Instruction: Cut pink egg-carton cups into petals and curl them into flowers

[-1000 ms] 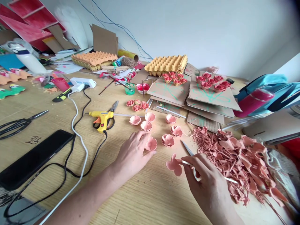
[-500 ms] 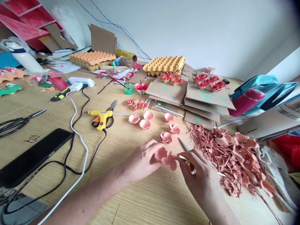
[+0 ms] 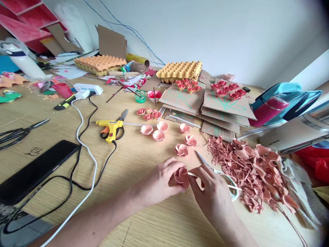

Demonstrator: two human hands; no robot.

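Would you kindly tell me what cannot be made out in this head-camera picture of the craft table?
All in the head view:
- paper flower: mostly covered by fingers of the left hand.
- stick: its middle is hidden under the right hand.
- scissors: handles partly behind the right hand, so the grip is unclear.
- black scissors: handles cut off by the left edge.

Plain white wall [image 3: 218, 31] behind a pale wooden table [image 3: 159, 223] — soft, even light (red shelf [image 3: 23, 17] far left).
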